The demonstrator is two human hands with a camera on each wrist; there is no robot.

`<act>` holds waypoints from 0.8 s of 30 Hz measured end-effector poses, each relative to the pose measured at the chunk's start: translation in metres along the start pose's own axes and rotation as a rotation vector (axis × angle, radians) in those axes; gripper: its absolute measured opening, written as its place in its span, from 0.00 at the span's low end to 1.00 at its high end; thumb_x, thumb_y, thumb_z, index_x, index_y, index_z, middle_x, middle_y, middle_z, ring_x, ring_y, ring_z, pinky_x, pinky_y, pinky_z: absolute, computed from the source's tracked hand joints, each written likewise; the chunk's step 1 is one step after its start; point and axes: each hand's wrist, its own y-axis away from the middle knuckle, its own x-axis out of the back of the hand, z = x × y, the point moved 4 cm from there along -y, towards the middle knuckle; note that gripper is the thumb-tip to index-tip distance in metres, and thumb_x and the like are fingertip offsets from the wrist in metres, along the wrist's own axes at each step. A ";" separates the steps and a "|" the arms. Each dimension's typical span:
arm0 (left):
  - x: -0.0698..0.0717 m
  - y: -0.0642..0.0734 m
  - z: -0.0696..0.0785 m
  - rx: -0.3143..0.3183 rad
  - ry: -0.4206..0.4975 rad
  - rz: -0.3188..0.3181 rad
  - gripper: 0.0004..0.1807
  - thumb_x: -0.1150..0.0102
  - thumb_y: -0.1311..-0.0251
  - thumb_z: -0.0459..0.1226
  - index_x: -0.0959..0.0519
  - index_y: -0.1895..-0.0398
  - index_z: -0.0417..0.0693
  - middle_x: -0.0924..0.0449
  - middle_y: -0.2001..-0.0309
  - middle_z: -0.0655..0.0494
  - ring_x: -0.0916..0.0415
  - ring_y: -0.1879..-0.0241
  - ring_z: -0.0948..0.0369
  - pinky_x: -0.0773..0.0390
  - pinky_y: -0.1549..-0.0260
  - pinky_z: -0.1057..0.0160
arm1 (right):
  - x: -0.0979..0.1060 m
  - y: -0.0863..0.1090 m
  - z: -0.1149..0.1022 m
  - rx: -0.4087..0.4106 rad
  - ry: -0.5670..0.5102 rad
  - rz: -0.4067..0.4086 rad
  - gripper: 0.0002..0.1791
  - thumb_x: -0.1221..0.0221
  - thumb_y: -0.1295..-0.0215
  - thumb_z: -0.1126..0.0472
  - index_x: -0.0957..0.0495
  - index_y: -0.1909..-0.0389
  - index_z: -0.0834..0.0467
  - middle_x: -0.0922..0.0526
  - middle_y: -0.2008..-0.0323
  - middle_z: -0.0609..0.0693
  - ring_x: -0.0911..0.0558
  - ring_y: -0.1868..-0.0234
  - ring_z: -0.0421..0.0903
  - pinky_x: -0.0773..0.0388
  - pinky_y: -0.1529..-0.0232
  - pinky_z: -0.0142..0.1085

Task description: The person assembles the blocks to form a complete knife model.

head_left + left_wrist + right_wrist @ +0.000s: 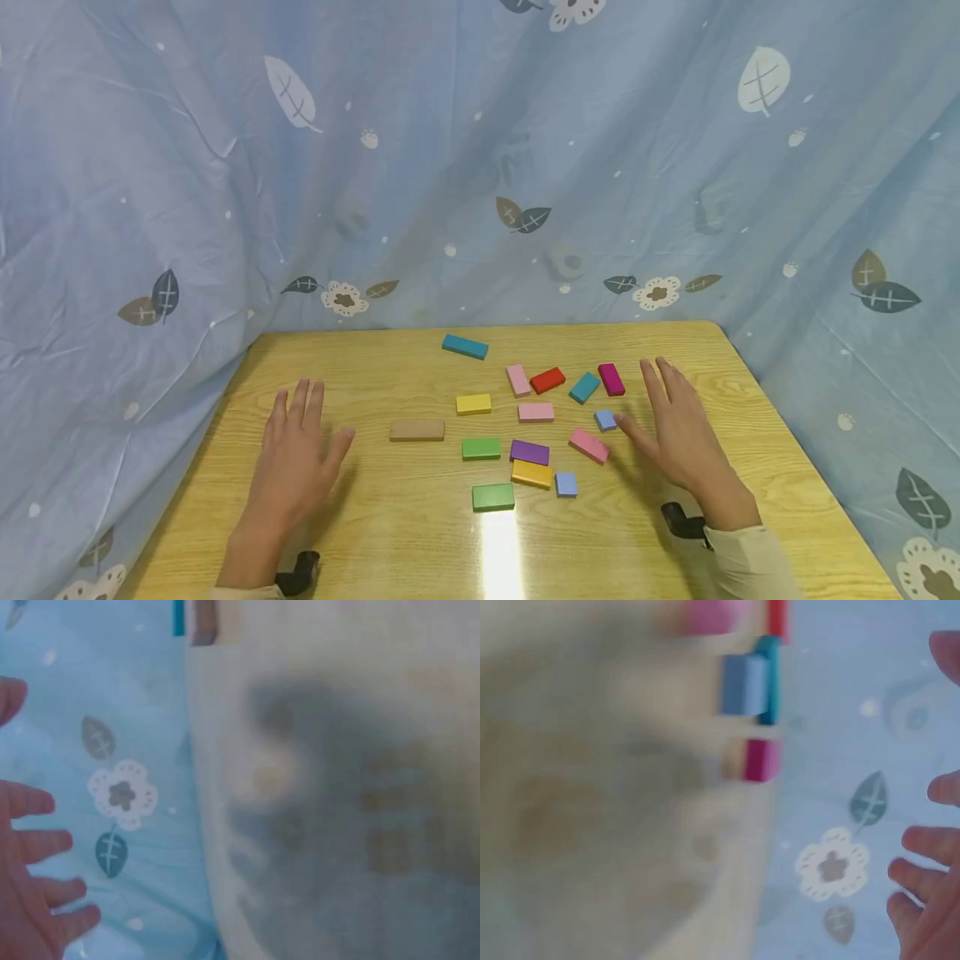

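My left hand [296, 462] hovers at the left side of the table, fingers extended and thumb spread, holding nothing. The natural wood block [417, 430] is the nearest one to it. On the right, my right hand [678, 437] is likewise spread with nothing in its grasp. Its thumb tip overlaps a small light-blue block [606, 420] in the head view. Just beyond those fingers lies a magenta block [611, 379], and a pink block [588, 446] lies left of the thumb. In the right wrist view the fingers [922, 881] stand apart from the light-blue block [742, 684].
Loose blocks lie flat mid-table: yellow [474, 404], red [547, 381], purple [530, 452], orange [532, 474], several others. A long blue block [465, 347] lies near the back edge. Patterned blue cloth [420, 167] hangs behind and beside the wooden table [405, 533].
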 end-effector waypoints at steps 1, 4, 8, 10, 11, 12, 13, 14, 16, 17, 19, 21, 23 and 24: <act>0.004 -0.003 0.000 -0.014 0.036 0.015 0.47 0.43 0.18 0.51 0.51 0.12 0.33 0.52 0.14 0.26 0.59 0.16 0.25 0.49 0.21 0.20 | 0.002 -0.006 -0.003 0.001 -0.026 -0.004 0.52 0.33 0.24 0.45 0.48 0.12 0.64 0.43 0.17 0.73 0.41 0.19 0.77 0.38 0.25 0.78; 0.013 -0.009 -0.003 -0.042 0.175 0.048 0.48 0.39 0.20 0.49 0.51 0.10 0.39 0.50 0.13 0.32 0.53 0.15 0.28 0.44 0.23 0.21 | 0.007 -0.024 -0.012 0.004 -0.106 -0.039 0.52 0.33 0.23 0.46 0.50 0.11 0.62 0.45 0.15 0.70 0.42 0.17 0.75 0.37 0.25 0.79; 0.022 -0.016 -0.007 -0.070 0.286 0.126 0.47 0.31 0.25 0.45 0.44 0.10 0.50 0.41 0.14 0.41 0.39 0.19 0.32 0.33 0.29 0.23 | 0.008 -0.047 -0.025 0.006 -0.162 -0.093 0.51 0.36 0.20 0.44 0.52 0.10 0.59 0.45 0.14 0.67 0.42 0.15 0.72 0.38 0.22 0.76; 0.023 -0.019 -0.009 -0.087 0.302 0.172 0.46 0.27 0.29 0.42 0.39 0.12 0.51 0.35 0.16 0.41 0.31 0.24 0.32 0.27 0.33 0.24 | 0.006 -0.058 -0.030 0.008 -0.172 -0.116 0.50 0.38 0.19 0.42 0.52 0.10 0.58 0.45 0.13 0.66 0.42 0.15 0.70 0.39 0.20 0.74; 0.023 -0.020 -0.010 -0.091 0.309 0.190 0.45 0.26 0.30 0.41 0.37 0.13 0.52 0.32 0.18 0.41 0.28 0.26 0.32 0.25 0.35 0.25 | 0.005 -0.063 -0.033 0.013 -0.176 -0.123 0.50 0.39 0.19 0.42 0.52 0.10 0.58 0.45 0.13 0.65 0.42 0.15 0.70 0.39 0.20 0.73; 0.023 -0.020 -0.011 -0.093 0.321 0.200 0.45 0.26 0.31 0.40 0.35 0.14 0.52 0.29 0.20 0.41 0.25 0.28 0.33 0.24 0.36 0.26 | 0.004 -0.068 -0.036 0.018 -0.182 -0.129 0.49 0.39 0.19 0.42 0.52 0.10 0.58 0.45 0.13 0.65 0.42 0.14 0.69 0.39 0.19 0.73; 0.022 -0.021 -0.012 -0.089 0.332 0.203 0.44 0.26 0.31 0.40 0.34 0.14 0.53 0.28 0.21 0.40 0.24 0.29 0.33 0.23 0.36 0.26 | 0.003 -0.072 -0.038 0.023 -0.186 -0.134 0.49 0.39 0.18 0.41 0.51 0.10 0.58 0.44 0.13 0.64 0.42 0.14 0.69 0.39 0.19 0.72; 0.021 -0.021 -0.013 -0.084 0.345 0.200 0.43 0.26 0.31 0.40 0.33 0.15 0.54 0.27 0.22 0.40 0.23 0.31 0.32 0.23 0.36 0.26 | 0.003 -0.075 -0.040 0.029 -0.189 -0.139 0.49 0.39 0.18 0.41 0.51 0.10 0.58 0.44 0.13 0.64 0.42 0.14 0.69 0.39 0.19 0.72; 0.019 -0.021 -0.014 -0.074 0.365 0.192 0.41 0.26 0.30 0.40 0.31 0.16 0.54 0.25 0.23 0.40 0.21 0.32 0.32 0.21 0.35 0.31 | 0.000 -0.081 -0.045 0.043 -0.197 -0.152 0.48 0.40 0.18 0.42 0.50 0.10 0.58 0.44 0.13 0.64 0.41 0.15 0.69 0.39 0.19 0.72; 0.017 -0.021 -0.014 -0.069 0.378 0.186 0.40 0.26 0.30 0.41 0.30 0.16 0.55 0.24 0.24 0.40 0.21 0.32 0.33 0.20 0.31 0.39 | -0.001 -0.084 -0.046 0.048 -0.200 -0.157 0.48 0.39 0.18 0.42 0.50 0.11 0.58 0.44 0.13 0.64 0.41 0.15 0.69 0.39 0.19 0.72; 0.015 -0.021 -0.015 -0.073 0.404 0.176 0.39 0.25 0.31 0.40 0.28 0.18 0.54 0.22 0.25 0.41 0.20 0.32 0.33 0.21 0.29 0.58 | -0.004 -0.090 -0.050 0.056 -0.210 -0.163 0.48 0.39 0.19 0.42 0.48 0.11 0.58 0.43 0.13 0.64 0.40 0.15 0.68 0.38 0.19 0.71; 0.013 -0.020 -0.017 -0.084 0.443 0.165 0.38 0.24 0.31 0.38 0.27 0.19 0.52 0.21 0.26 0.42 0.19 0.33 0.35 0.26 0.31 0.76 | -0.007 -0.096 -0.053 0.063 -0.228 -0.165 0.47 0.37 0.19 0.43 0.46 0.12 0.58 0.40 0.14 0.63 0.38 0.15 0.67 0.37 0.19 0.70; 0.010 -0.020 -0.018 -0.096 0.487 0.146 0.37 0.24 0.31 0.36 0.25 0.20 0.49 0.21 0.27 0.41 0.18 0.34 0.36 0.33 0.33 0.85 | -0.010 -0.102 -0.056 0.069 -0.252 -0.159 0.46 0.36 0.20 0.44 0.44 0.12 0.58 0.38 0.15 0.62 0.36 0.16 0.66 0.36 0.19 0.68; 0.008 -0.020 -0.018 -0.100 0.505 0.132 0.36 0.24 0.31 0.36 0.25 0.21 0.48 0.20 0.27 0.42 0.18 0.34 0.36 0.31 0.34 0.86 | -0.012 -0.106 -0.058 0.072 -0.265 -0.156 0.46 0.35 0.21 0.44 0.42 0.13 0.58 0.36 0.16 0.62 0.35 0.16 0.66 0.35 0.19 0.68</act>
